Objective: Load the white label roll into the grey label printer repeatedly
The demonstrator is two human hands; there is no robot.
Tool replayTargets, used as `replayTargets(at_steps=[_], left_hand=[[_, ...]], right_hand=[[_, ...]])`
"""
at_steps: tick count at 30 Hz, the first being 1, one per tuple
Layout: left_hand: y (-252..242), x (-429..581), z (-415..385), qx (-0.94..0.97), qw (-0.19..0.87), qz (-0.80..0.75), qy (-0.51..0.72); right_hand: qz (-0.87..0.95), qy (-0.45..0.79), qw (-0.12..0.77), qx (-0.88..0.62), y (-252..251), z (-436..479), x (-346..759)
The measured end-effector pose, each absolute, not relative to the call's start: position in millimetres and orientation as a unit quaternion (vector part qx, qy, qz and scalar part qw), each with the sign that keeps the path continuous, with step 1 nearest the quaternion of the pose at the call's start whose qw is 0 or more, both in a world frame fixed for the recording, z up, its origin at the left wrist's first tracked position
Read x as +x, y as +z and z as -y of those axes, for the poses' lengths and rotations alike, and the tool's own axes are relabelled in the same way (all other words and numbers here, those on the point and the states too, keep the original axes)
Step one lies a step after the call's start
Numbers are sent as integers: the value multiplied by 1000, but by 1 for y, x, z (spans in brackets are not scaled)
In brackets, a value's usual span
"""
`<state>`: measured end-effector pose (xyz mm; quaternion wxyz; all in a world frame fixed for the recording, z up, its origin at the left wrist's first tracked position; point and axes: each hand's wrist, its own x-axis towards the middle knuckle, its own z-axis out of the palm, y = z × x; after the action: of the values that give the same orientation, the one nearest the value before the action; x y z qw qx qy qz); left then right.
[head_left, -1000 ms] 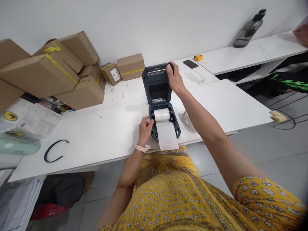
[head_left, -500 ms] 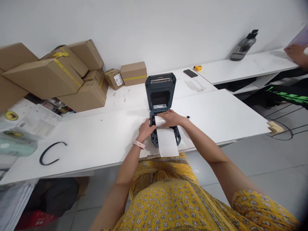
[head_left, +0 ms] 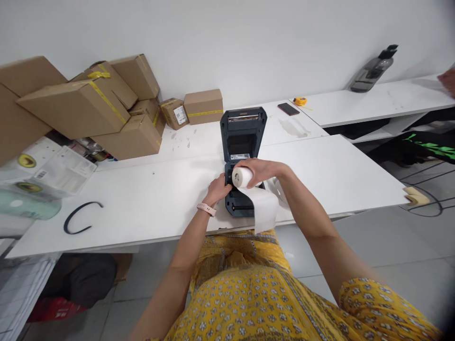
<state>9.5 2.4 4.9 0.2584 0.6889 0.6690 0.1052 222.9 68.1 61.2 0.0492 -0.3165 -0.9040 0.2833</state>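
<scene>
A dark label printer (head_left: 243, 137) stands on the table in front of me, its lid raised. My right hand (head_left: 259, 171) grips a white paper roll (head_left: 239, 177) above the printer's bay, fingers over the top. The roll's round end faces left. From it a loose white strip hangs toward the table's front edge. My left hand (head_left: 217, 189), with a pink band at the wrist, is wrapped round the left side of the printer's base, its thumb reaching over the inner edge. What its other fingers touch is partly hidden.
Cardboard boxes (head_left: 74, 106) are piled at the back left. A dark hairband (head_left: 73, 220) lies on the left of the table (head_left: 177, 199). Behind the printer are a phone (head_left: 288, 109), a yellow tape measure (head_left: 300, 101) and a pump bottle (head_left: 373, 71). Part of another person's hand shows at far right.
My right hand has lifted the paper roll out of the printer's bay, and the strip has swung to the right. My left hand stays at the printer's left side.
</scene>
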Motion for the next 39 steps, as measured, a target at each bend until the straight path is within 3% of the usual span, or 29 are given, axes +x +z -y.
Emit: replayTargets(at_steps=[6, 15, 25, 29, 39], left_hand=[[2, 8, -1, 679, 284, -662, 141], [3, 10, 0, 675, 281, -668, 140], [-1, 9, -2, 668, 289, -668, 154], [-2, 8, -2, 668, 290, -667, 156], [0, 9, -1, 662, 301, -667, 162]], right_hand=[[815, 432, 270, -278, 81, -17, 302], [807, 416, 231, -351, 52, 24, 347], [658, 341, 502, -446, 75, -44, 356], [625, 358, 498, -482, 50, -93, 346], [634, 366, 367, -574, 2, -126, 315]])
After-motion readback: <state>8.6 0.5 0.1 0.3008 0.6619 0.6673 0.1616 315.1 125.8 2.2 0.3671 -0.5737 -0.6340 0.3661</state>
